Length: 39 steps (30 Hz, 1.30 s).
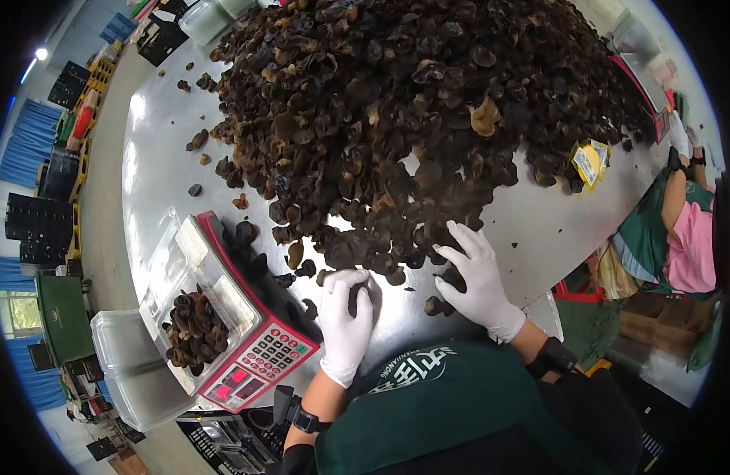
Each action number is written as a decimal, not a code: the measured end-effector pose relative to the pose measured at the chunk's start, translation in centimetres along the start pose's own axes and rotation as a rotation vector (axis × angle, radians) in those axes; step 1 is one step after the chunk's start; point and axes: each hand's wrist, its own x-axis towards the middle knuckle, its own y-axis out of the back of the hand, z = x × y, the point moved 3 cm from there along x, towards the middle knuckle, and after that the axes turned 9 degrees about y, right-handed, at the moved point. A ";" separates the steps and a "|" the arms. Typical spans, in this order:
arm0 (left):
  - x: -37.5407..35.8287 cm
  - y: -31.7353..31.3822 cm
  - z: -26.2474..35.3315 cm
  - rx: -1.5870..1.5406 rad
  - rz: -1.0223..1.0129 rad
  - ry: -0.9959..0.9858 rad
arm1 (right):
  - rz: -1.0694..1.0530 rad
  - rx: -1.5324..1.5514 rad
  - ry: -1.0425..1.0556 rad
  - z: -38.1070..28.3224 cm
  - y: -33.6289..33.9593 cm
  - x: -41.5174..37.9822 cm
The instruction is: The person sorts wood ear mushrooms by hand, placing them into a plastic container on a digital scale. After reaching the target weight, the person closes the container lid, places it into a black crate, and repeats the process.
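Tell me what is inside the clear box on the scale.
The clear box on the red scale holds dark dried mushrooms, heaped in one end. The pieces underneath are covered, and so is the scale's weighing plate.

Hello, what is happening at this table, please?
A person in white gloves works at a steel table heaped with dark dried mushrooms. The left hand grips a few pieces; the right hand rests at the heap's edge. A clear container, partly filled, sits on a red scale.
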 end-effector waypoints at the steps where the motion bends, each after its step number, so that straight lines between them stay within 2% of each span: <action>1: 0.5 0.2 0.7 0.037 0.033 -0.020 | 0.104 0.035 0.005 -0.2 -0.4 -0.2; 5: 2.5 -0.1 1.3 0.133 0.138 -0.131 | 0.267 0.069 0.037 -0.7 -0.1 2.8; 7: 2.5 -0.5 0.6 0.310 0.011 0.040 | 0.336 0.007 0.024 -0.1 0.5 4.5; 9: 1.8 -0.2 0.0 0.317 -0.027 0.086 | 0.309 -0.053 -0.075 0.7 1.4 6.2; 11: 0.8 0.3 -0.5 0.272 -0.020 -0.047 | 0.324 -0.088 -0.060 2.0 1.1 7.2; 13: -0.3 0.2 -0.7 0.223 -0.017 -0.054 | 0.251 -0.081 -0.065 1.6 1.2 8.3; 17: -1.5 0.5 -0.8 0.133 0.030 -0.015 | -0.051 0.038 0.129 -1.8 -1.0 9.7; 21: -2.4 1.1 -1.0 0.108 0.079 -0.050 | -0.105 -0.014 0.262 -4.8 -1.2 9.3; 23: -2.8 0.9 -1.4 -0.118 0.027 0.160 | -0.134 -0.055 0.324 -5.5 -1.3 9.6; 24: -2.7 0.8 -1.7 -0.023 0.081 -0.003 | -0.135 -0.105 0.366 -5.8 -1.5 9.6; 25: -3.2 0.7 -1.9 0.009 0.142 -0.085 | -0.127 -0.140 0.409 -6.3 -1.5 10.1; 26: -3.0 0.2 -2.0 -0.090 0.118 -0.044 | -0.113 -0.070 0.425 -6.8 -1.7 11.0; 27: -3.4 -1.3 -4.9 -0.216 0.136 -0.093 | -0.104 -0.034 0.477 -7.1 -2.1 12.2; 29: -2.8 -0.8 -3.7 -0.047 0.174 -0.050 | -0.148 -0.086 0.461 -7.7 -3.0 12.9; 32: -2.7 0.4 -3.5 0.002 0.226 0.022 | -0.085 -0.072 0.479 -6.2 -5.1 12.5; 35: -3.1 0.5 -3.5 -0.011 0.167 0.027 | -0.042 -0.053 0.474 -4.3 -5.2 11.0; 37: -3.5 0.7 -3.1 -0.003 0.153 -0.030 | 0.106 -0.047 0.476 -4.4 -4.7 10.9; 39: -3.5 1.0 -2.9 -0.024 0.128 -0.037 | 0.189 0.073 0.380 -2.8 -4.6 11.7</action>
